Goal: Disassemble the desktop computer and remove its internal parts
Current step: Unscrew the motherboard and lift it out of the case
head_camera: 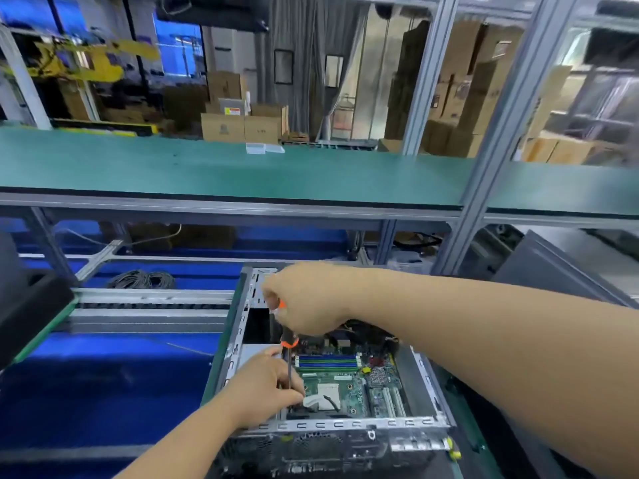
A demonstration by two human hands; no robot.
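The right hand point(307, 299) is clenching around the orange-and-black handle of a slim screwdriver point(287, 344), holding it upright; the left hand point(262, 388) is pinching the thin steel shaft low down, steadying the tip near the left edge of the green motherboard point(339, 385). The board is lying flat inside the open grey sheet-metal computer case point(345, 425), which is sitting on the blue-surfaced desk point(103, 385); blue memory slots point(326, 361) are showing at the board's far side, and a short white cable connector point(313, 402) is lying just beside the left fingertips. The board is probably light, stiff and fragile, so lifting it by its bare edges looks wisest; the case's stamped rim may be sharp, and the screw could slip into the chassis.
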